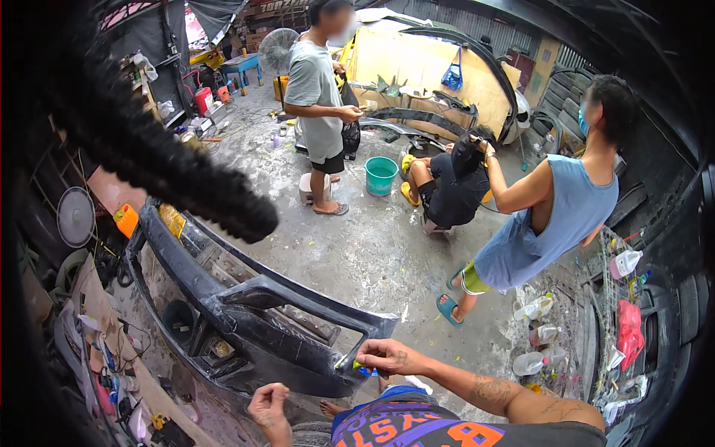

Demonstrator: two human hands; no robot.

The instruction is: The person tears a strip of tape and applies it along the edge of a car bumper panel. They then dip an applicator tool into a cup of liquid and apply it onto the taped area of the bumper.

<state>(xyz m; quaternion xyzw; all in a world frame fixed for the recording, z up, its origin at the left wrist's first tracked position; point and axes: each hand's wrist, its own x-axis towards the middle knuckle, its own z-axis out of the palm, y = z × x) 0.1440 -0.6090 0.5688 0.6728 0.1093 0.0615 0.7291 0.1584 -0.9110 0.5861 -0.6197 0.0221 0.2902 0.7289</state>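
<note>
My right hand is pinched on a small yellow-green object at the right end of a dark car bumper, which has pale dusty patches. A bit of blue shows under that hand. My left hand is low in the view, below the bumper's front edge, with fingers curled together; what they hold, if anything, is too small to make out. The bumper lies diagonally across the lower left.
Three people are ahead, one seated low, near a teal bucket. A panel-covered car stands behind them. Several jugs are at the right, cluttered boards at the left.
</note>
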